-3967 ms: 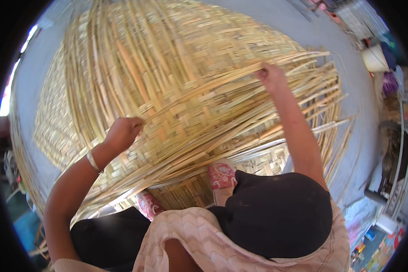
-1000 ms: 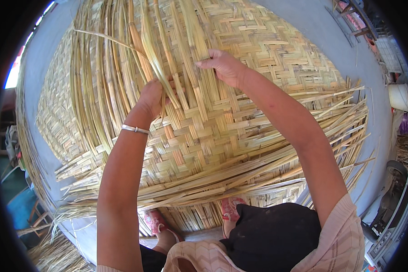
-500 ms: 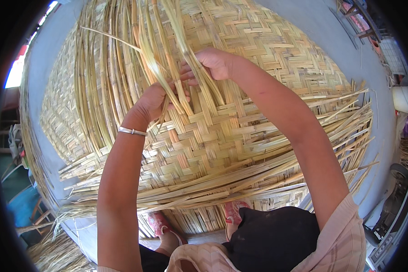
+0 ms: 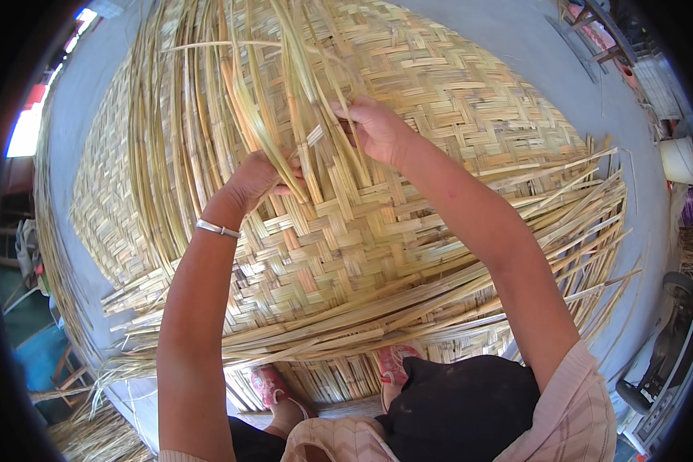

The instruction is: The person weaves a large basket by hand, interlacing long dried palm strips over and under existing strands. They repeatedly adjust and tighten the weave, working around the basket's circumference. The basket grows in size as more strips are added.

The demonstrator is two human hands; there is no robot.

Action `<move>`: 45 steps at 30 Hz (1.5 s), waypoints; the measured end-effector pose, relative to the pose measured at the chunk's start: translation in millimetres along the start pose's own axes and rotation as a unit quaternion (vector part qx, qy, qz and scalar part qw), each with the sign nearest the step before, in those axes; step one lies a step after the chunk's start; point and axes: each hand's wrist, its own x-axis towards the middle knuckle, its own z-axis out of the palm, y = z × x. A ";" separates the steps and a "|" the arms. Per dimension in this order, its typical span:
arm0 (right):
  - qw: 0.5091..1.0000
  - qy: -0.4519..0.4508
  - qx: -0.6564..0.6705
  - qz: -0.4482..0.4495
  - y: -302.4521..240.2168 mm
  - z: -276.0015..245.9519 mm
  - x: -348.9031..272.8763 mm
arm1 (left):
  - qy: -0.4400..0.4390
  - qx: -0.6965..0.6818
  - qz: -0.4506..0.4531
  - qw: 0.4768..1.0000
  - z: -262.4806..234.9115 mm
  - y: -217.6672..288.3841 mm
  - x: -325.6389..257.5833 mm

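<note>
A large woven mat (image 4: 470, 115) of flat, pale yellow reed strips lies before me, in a slanting over-and-under pattern. Loose reed strips (image 4: 189, 131) run lengthwise over its left half toward the far edge. My left hand (image 4: 256, 181) is closed around a few strips near the weave's edge, its fingertips partly hidden beneath them. To its right and a little farther off, my right hand (image 4: 376, 132) pinches a reed strip (image 4: 344, 108) between thumb and fingers. Between the hands, several strips stand lifted off the mat, and one thin strip (image 4: 231, 44) lies crosswise over them.
Long unwoven reed ends (image 4: 362, 319) bunch across the mat's near side, by my red shoes (image 4: 268, 385). More reeds (image 4: 100, 431) lie at lower left. A white bucket (image 4: 679, 163) and a black-wheeled object (image 4: 662, 339) stand at the right; a wooden stool (image 4: 608, 38) is at the far right.
My right hand has moved slightly up and right, drawing a strip with it. My left hand has shifted a little down and left. The thin crosswise strip now lies higher and flatter.
</note>
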 end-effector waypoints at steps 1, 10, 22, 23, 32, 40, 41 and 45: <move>1.000 0.025 0.008 -0.017 1.8 -2.7 -5.7 | 0.023 0.006 0.001 1.000 1.0 0.6 -1.6; 0.982 0.175 0.057 -0.032 10.5 -17.8 -53.0 | 0.098 0.199 -0.062 0.973 1.1 6.0 0.1; 0.953 0.193 0.172 -0.155 -75.7 -77.4 -107.2 | 0.104 0.286 -0.110 0.946 2.8 7.1 17.5; 0.951 0.180 0.186 -0.167 -77.0 -80.7 -113.7 | 0.097 0.289 -0.109 0.946 0.2 4.5 19.6; 0.974 0.139 -0.173 -0.045 -90.2 -108.5 -128.4 | 0.076 0.309 -0.107 0.942 -12.0 -4.0 28.4; 0.957 0.198 0.116 -0.175 -97.5 -125.7 -159.4 | 0.055 0.312 -0.098 0.943 -4.2 2.8 22.4; 0.940 0.258 0.116 -0.191 -97.4 -129.4 -164.8 | 0.049 0.316 -0.092 0.943 -4.4 2.6 22.2; 0.864 0.286 0.248 -0.331 -107.9 -149.9 -180.2 | 0.052 0.314 -0.080 0.945 -6.0 0.9 22.6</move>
